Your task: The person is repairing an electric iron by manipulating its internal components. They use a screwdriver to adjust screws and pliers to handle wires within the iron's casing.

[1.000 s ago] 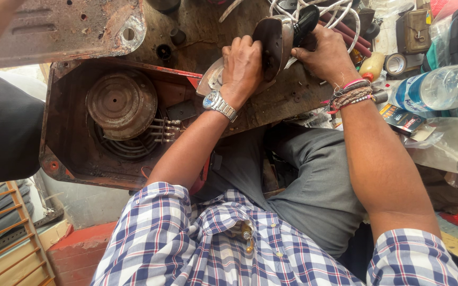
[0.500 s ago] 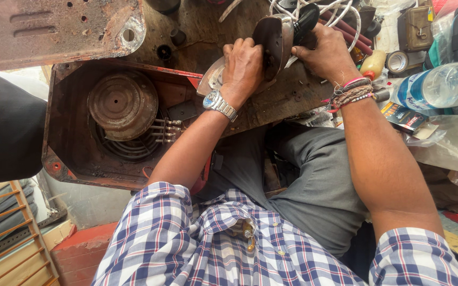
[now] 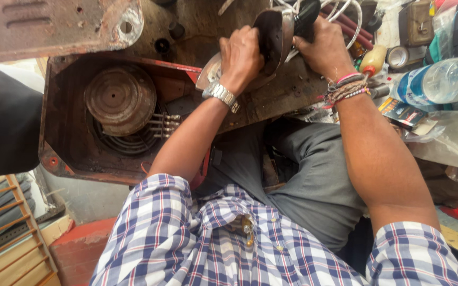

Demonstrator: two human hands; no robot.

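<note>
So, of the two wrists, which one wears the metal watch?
The left wrist wears the silver metal watch. The right wrist carries only coloured thread and bead bracelets, no watch.

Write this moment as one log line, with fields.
left hand: grips dark metal part | right hand: grips black handle | below: rusty casing | beside: plastic bottle

There are two hands, a left hand (image 3: 242, 55) and a right hand (image 3: 324, 50), one wristwatch (image 3: 221, 95), one plastic bottle (image 3: 436, 82) and one rusty metal box (image 3: 107, 116).
</note>
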